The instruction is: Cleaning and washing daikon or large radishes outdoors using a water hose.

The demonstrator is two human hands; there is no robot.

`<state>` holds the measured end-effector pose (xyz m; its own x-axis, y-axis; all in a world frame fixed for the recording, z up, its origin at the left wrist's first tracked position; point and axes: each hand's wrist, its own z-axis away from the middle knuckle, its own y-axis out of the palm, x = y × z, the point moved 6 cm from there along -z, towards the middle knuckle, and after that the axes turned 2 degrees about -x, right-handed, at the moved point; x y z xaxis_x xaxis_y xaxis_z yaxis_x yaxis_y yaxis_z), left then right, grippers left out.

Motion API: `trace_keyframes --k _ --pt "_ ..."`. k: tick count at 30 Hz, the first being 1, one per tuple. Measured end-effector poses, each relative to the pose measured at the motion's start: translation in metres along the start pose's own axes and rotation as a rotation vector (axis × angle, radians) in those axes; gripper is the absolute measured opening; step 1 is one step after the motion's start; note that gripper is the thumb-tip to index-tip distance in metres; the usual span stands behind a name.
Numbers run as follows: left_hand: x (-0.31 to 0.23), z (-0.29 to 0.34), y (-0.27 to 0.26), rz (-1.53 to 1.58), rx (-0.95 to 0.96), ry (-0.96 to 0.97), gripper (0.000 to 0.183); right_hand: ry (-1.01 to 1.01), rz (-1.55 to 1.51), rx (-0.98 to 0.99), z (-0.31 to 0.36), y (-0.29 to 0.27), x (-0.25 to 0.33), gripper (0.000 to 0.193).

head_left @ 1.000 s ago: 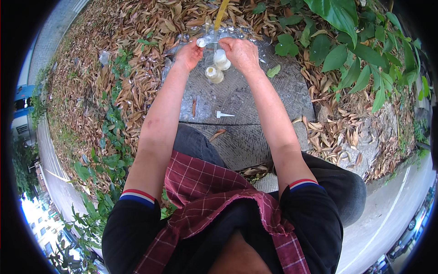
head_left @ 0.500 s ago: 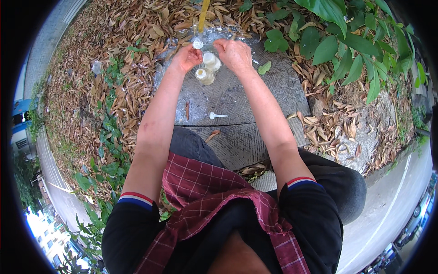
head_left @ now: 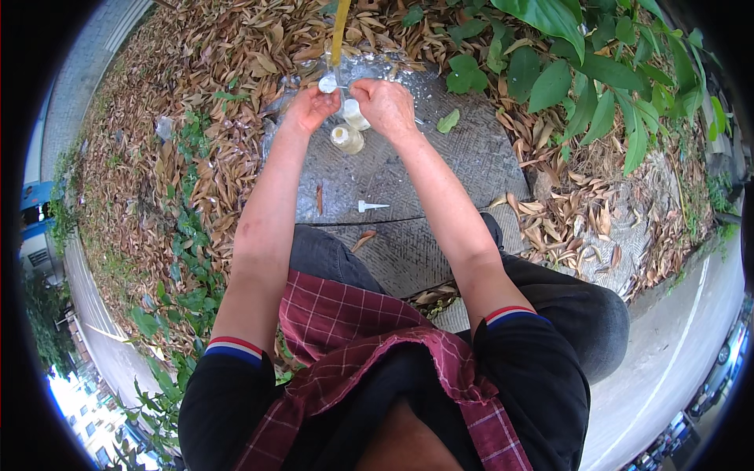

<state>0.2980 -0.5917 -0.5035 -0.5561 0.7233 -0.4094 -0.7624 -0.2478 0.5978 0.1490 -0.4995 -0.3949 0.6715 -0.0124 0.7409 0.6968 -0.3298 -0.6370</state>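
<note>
My left hand (head_left: 312, 110) pinches a small round white cap-like piece (head_left: 328, 83) at its fingertips. Across from it, my right hand (head_left: 386, 108) is closed on a thin pale stick (head_left: 342, 86) whose tip reaches the white piece. Below and between the hands, two small whitish bottles (head_left: 347, 139) stand close together on a stone slab; part of the farther bottle (head_left: 355, 115) is hidden by my right hand. Nearer to me, a white tapered nozzle (head_left: 372, 206) lies on its side. An upright yellow strip (head_left: 339, 35) rises just beyond my hands.
The grey stone slab (head_left: 408, 184) carries white splotches at its far end. Dry brown leaves (head_left: 196, 71) surround it, with a leafy green branch (head_left: 581, 86) overhanging at the far right. A reddish-brown sliver (head_left: 320, 199) and a green leaf (head_left: 448, 121) lie on the slab.
The view has shifted slightly, so both hands and the bottles appear a little left and lower. Both hands keep their grip, the stick still at the white piece.
</note>
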Motion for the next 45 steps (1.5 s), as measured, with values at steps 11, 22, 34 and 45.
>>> trace_keyframes --k 11,22,34,45 --pt "-0.006 0.009 0.009 0.050 0.088 0.069 0.025 -0.014 -0.048 0.004 0.000 0.002 -0.005 0.017" --pt "-0.015 0.001 0.005 0.140 0.216 0.048 0.027 -0.111 0.015 0.061 -0.001 -0.008 -0.004 0.017" --pt "-0.017 0.008 0.014 0.105 0.283 0.103 0.023 -0.082 0.065 0.050 0.001 -0.009 0.008 0.016" --pt "-0.028 0.012 0.019 0.028 0.480 0.161 0.023 -0.131 0.041 -0.028 0.013 0.004 0.032 0.013"
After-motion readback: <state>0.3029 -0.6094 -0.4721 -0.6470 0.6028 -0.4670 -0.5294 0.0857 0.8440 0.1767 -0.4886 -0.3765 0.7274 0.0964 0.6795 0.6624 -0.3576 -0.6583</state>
